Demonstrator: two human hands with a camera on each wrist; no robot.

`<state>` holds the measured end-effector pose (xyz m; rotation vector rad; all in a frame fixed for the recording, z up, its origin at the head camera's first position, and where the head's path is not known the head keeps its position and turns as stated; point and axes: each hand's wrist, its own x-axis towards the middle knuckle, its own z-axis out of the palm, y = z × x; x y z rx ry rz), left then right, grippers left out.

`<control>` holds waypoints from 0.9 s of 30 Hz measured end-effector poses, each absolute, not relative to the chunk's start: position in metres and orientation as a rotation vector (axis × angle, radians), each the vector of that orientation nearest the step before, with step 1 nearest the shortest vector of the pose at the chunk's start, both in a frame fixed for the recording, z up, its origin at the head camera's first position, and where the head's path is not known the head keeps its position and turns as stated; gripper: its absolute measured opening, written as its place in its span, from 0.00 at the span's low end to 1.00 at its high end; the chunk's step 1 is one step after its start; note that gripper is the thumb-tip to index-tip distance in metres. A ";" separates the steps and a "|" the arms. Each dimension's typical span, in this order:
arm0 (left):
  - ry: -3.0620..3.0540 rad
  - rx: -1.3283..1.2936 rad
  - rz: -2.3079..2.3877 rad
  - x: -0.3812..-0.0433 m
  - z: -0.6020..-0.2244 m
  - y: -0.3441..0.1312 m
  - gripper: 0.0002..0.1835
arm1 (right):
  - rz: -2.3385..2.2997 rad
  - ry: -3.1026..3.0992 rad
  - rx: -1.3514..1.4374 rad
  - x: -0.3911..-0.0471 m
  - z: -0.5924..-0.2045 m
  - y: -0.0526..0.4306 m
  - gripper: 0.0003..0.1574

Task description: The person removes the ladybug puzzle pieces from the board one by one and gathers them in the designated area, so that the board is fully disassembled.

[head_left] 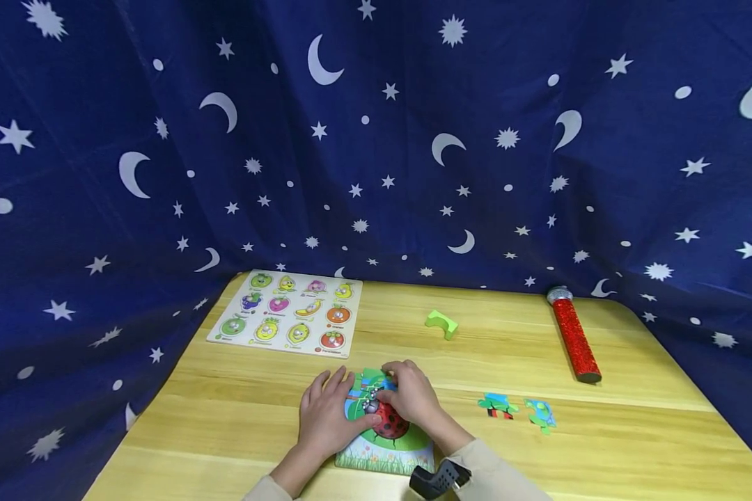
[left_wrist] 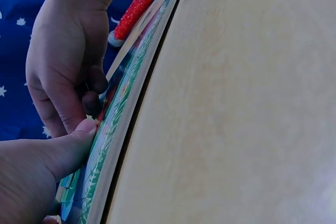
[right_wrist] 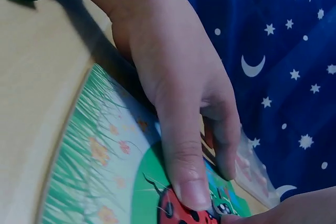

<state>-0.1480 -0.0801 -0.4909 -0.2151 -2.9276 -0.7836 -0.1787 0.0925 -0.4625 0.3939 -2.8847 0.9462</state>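
Note:
A ladybug jigsaw puzzle [head_left: 385, 459] in a shallow frame lies near the table's front edge, with grass and flowers along its near side. My left hand [head_left: 331, 417] rests along the puzzle's left side, fingers extended away and thumb on the ladybug [right_wrist: 176, 211]. Over the upper right part, my right hand [head_left: 416, 400] holds the puzzle with bent fingers at its far side and its thumb on the ladybug, close to the left thumb. Between the right thumb and fingers, the right wrist view shows a dark gap. The right hand hides part of the picture.
Two loose puzzle pieces [head_left: 498, 406] [head_left: 541, 413] lie to the right. A red glittery tube [head_left: 576, 337] lies farther right, a green arched block [head_left: 441, 323] behind the puzzle, and a fruit peg board [head_left: 291, 313] at the back left. A starry blue curtain [head_left: 376, 139] surrounds the table.

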 end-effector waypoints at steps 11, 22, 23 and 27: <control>-2.927 -0.222 -0.795 -0.147 -0.493 -0.079 0.49 | 0.859 -2.911 0.477 -0.184 -0.462 0.100 0.26; -2.919 -0.278 -0.863 -0.145 -0.495 -0.095 0.49 | 1.054 -2.789 0.231 -0.175 -0.447 0.175 0.29; -2.917 -0.281 -0.865 -0.145 -0.494 -0.097 0.49 | 1.050 -2.779 0.191 -0.174 -0.446 0.189 0.29; -2.915 -0.281 -0.901 -0.144 -0.488 -0.103 0.49 | 0.974 -2.776 0.089 -0.168 -0.440 0.241 0.30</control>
